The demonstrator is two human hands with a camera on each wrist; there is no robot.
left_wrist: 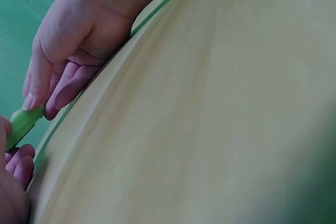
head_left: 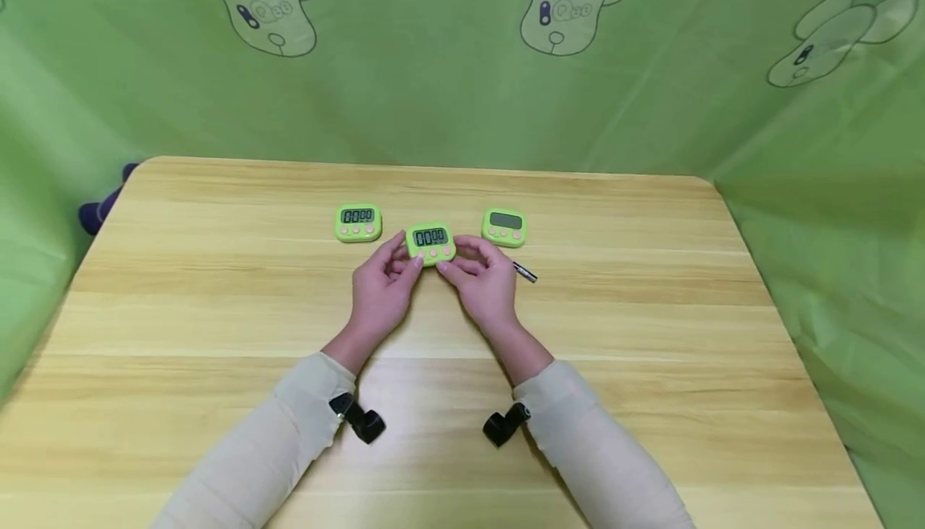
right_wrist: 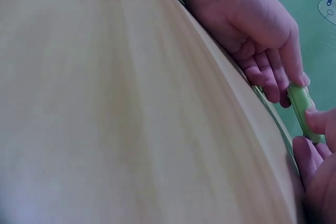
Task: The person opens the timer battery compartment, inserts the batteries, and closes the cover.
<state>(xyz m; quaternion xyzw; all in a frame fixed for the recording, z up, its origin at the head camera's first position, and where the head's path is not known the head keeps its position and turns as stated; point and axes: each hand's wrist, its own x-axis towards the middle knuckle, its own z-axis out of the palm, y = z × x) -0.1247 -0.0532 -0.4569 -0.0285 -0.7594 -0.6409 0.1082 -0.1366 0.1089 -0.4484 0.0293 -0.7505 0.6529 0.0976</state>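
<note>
Basically, green curtain [head_left: 433,111] stands beyond the held timer [head_left: 431,244] and out to both sides; its printed cartoon heads [head_left: 564,11] carry small lettering I can't read reliably. Wood-grain table [head_left: 650,352] spreads around and below the held timer. Left sleeve [head_left: 253,441] and right sleeve [head_left: 607,457], both pale, come in from its near side. Left hand [head_left: 379,288] is at its left end, right hand [head_left: 487,288] at its right end; both pinch it, thumbs on the near edge, other fingers curled at the ends. Black wrist mounts [head_left: 357,418] sit well nearer the person than the held timer, one per arm. Held timer itself: light green, between the two hands over the table's middle, long axis roughly left-right, right end angled slightly away from the person. Screen faces up, pink buttons on the near side, digits read 00 00. Left timer [head_left: 359,224], just left of it and a bit farther back, also 00 00, long axis left-right. Right timer [head_left: 504,228], right of it and a bit back, plain grey screen, similar axis. Pen-like stick [head_left: 527,273], right of it and nearer, partly behind the right hand; markings too small.
</note>
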